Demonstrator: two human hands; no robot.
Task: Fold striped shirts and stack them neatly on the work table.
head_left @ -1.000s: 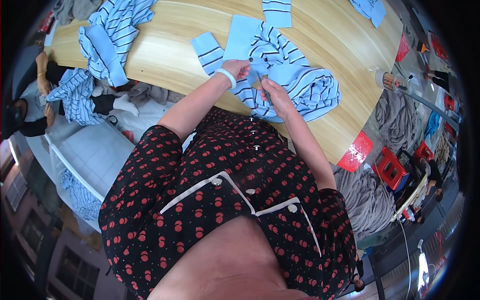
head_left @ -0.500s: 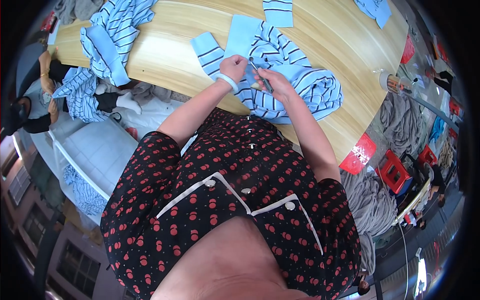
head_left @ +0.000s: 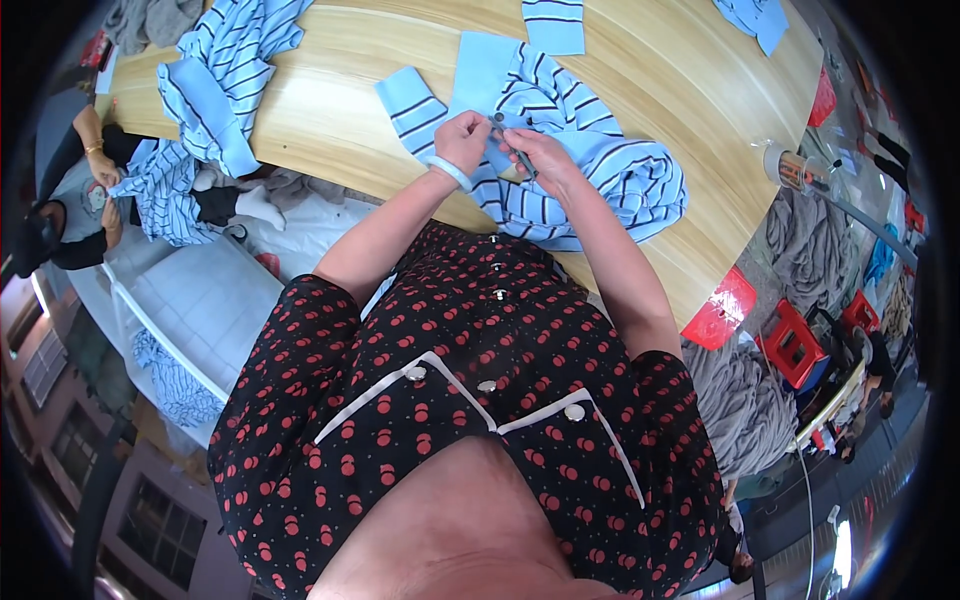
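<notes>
A blue knit garment (head_left: 560, 205) with dark and white stripes lies bunched on the table in front of me, with a plain light-blue panel (head_left: 482, 75) spread at its far left. Over that panel, my left hand (head_left: 463, 140) pinches its fingertips together; what they hold is too small to make out. My right hand (head_left: 543, 155) is closed around a slim dark pen-like tool (head_left: 522, 158). The tool's far end meets my left fingertips. A striped cuff-like piece (head_left: 412, 105) sticks out left of my left hand.
On the wooden table (head_left: 370, 65) lie another striped garment (head_left: 215, 100) and a striped piece (head_left: 554, 25). At the right edge hangs a clear cup of tools (head_left: 795, 170). Beyond are grey fabric heaps (head_left: 740, 410) and red stools (head_left: 793, 340). A seated person (head_left: 85, 205) handles striped fabric at left.
My right hand has shifted slightly left, bringing the tool's end to my left fingertips. The seated person's hands have moved a little.
</notes>
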